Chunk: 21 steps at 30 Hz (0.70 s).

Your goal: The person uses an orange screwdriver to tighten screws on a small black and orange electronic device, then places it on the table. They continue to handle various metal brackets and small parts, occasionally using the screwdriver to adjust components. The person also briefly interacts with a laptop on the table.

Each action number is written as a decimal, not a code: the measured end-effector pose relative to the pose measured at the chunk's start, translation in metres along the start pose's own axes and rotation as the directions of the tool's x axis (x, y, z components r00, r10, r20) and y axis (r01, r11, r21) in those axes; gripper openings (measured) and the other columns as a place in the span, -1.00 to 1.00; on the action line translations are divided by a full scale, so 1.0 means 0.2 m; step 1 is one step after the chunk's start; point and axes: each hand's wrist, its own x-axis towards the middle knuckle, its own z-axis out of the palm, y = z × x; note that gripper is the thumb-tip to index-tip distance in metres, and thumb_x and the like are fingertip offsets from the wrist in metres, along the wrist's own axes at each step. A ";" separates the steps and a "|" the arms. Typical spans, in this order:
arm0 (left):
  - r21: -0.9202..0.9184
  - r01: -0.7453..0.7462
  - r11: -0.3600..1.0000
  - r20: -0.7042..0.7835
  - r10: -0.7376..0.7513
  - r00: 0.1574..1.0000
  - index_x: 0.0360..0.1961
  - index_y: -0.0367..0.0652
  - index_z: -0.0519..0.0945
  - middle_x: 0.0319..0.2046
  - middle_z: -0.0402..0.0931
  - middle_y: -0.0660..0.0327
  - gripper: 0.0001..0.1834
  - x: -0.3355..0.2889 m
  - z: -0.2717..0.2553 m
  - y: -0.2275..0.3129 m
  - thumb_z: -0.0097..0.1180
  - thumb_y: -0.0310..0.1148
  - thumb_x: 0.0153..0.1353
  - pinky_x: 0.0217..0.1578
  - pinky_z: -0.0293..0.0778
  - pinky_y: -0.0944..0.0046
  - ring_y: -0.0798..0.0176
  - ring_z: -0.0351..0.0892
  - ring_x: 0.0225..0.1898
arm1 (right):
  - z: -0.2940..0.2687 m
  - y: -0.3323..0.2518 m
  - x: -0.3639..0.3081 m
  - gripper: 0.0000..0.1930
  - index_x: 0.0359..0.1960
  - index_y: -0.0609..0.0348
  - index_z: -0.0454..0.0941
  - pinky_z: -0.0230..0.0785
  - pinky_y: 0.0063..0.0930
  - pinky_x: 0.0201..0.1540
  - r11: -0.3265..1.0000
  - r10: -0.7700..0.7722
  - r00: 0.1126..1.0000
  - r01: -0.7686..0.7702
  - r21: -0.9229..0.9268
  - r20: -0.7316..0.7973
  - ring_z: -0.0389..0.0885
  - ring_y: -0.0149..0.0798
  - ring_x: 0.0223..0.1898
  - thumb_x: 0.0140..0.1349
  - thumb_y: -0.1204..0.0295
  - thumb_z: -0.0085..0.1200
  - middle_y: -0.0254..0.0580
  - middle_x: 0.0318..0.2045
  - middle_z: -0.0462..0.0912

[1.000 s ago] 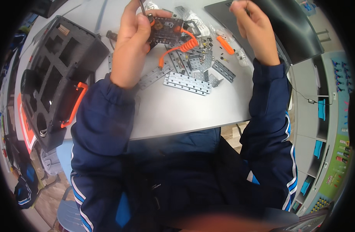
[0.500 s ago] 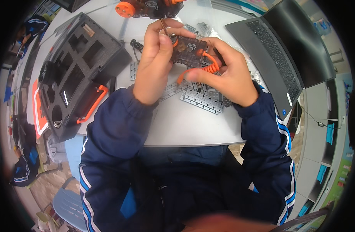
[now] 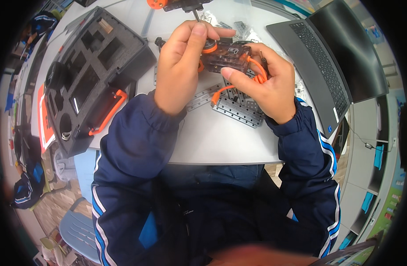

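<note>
The dark translucent box [image 3: 224, 56] is held in the space between the two hands, just to the right of the left hand [image 3: 179, 64] and to the left of the right hand [image 3: 270, 80]. Its long axis is laid roughly crosswise, from one hand toward the other. The right end is gripped by the right hand, thumb on the near face and fingers behind; that hand is therefore the nearer, being in contact. By the left hand, a thin rod [image 3: 196, 16] appears to be pinched between thumb and fingers, and an orange-rimmed disc [image 3: 210, 46] is seen beneath those fingers, beside the box's left end; whether they are joined cannot be told.

Beyond the left hand, a second dark box [image 3: 181, 4] is cut off by the upper edge. An orange coiled cable [image 3: 258, 73] is bunched in the right palm, its plug end hung to the left of that hand, in front of perforated metal strips [image 3: 239, 114] on the worktop [image 3: 221, 146]. The left side is bounded by a foam-lined case [image 3: 117, 42], the right by a laptop [image 3: 301, 62].
</note>
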 end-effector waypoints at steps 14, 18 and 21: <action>0.067 -0.057 0.996 -0.090 0.062 0.994 -0.19 -0.25 0.54 -0.21 0.71 0.04 -0.68 0.05 -0.11 -0.01 -0.13 -0.23 0.58 0.20 0.44 0.17 0.20 0.67 -0.03 | -0.04 0.04 0.02 -0.63 -0.25 0.31 0.68 0.40 -0.65 -0.38 0.984 0.123 0.992 -0.118 0.131 -0.031 0.54 -0.56 -0.46 0.04 0.30 0.52 -0.34 -0.47 0.69; 0.303 0.007 0.953 -0.103 0.026 0.994 -0.18 -0.26 0.61 -0.29 0.70 0.14 -0.68 0.10 -0.19 0.01 -0.05 -0.22 0.55 0.13 0.45 0.25 0.27 0.66 -0.11 | -0.13 0.07 0.06 -0.70 -0.25 0.27 0.70 0.19 -0.72 -0.48 0.981 0.125 0.988 -0.111 0.158 -0.087 0.35 -0.66 -0.55 0.10 0.33 0.49 -0.54 -0.57 0.52; 0.447 0.183 0.876 -0.191 -0.106 0.976 -0.19 -0.30 0.63 -0.35 0.69 0.16 -0.67 0.15 -0.23 0.02 -0.03 -0.23 0.52 0.04 0.51 0.31 0.29 0.68 -0.21 | -0.18 0.12 0.09 -0.71 -0.26 0.25 0.70 0.13 -0.71 -0.49 0.969 0.175 0.978 -0.152 0.194 -0.109 0.28 -0.66 -0.56 0.10 0.34 0.50 -0.61 -0.62 0.38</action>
